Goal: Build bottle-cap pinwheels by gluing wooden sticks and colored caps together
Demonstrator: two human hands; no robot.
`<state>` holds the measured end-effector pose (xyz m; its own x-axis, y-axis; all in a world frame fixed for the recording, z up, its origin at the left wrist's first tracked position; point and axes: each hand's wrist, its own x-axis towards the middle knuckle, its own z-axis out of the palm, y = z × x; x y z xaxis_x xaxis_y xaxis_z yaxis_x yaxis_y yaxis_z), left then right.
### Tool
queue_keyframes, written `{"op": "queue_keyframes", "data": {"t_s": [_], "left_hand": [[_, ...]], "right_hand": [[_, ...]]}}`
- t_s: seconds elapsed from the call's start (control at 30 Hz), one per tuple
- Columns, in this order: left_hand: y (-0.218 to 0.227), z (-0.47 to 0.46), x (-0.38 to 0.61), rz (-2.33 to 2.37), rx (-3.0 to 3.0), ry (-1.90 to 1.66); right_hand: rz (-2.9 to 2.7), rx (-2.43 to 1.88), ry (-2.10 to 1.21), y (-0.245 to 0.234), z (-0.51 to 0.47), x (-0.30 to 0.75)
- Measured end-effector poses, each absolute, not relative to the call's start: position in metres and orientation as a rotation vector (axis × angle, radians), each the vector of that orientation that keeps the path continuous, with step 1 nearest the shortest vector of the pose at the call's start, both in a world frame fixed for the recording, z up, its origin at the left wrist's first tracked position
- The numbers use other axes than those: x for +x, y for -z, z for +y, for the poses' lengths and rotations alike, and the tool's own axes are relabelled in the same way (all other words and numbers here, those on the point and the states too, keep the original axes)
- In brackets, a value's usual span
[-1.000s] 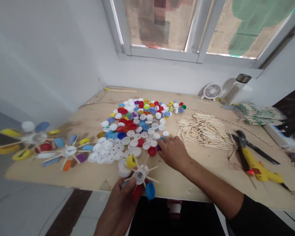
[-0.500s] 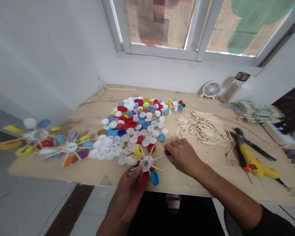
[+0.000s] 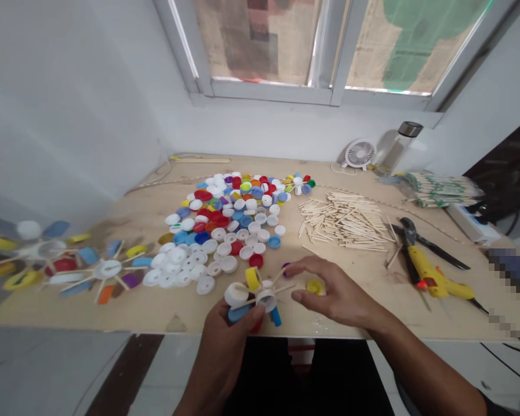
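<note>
No readable text anywhere, green printing on the packet [image 3: 442, 190] at 2 o'clock too small to read, bottle caps [image 3: 205, 284] at 6 o'clock showing no legible marks

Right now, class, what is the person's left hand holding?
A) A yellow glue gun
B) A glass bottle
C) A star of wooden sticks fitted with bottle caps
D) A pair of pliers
C. The left hand wraps around the star of wooden sticks, which carries white, yellow and blue bottle caps.
</note>
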<state>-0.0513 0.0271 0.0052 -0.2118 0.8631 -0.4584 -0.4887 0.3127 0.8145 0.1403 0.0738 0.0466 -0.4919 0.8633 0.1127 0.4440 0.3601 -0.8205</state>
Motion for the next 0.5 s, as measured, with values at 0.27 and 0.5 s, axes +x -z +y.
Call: {"op": "queue_keyframes", "data": {"t_s": [0.27, 0.5], "left_hand": [[-0.019, 0.019, -0.040, 1.314, 0.586, -1.206], [-0.015, 0.019, -0.043, 1.317, 0.639, -1.173]], "right_hand": [[-1.947, -1.180, -1.225, -0.047, 0.064, 0.129], [-1.878, -1.196, -1.251, -0.041, 0.059, 0.125]]}}
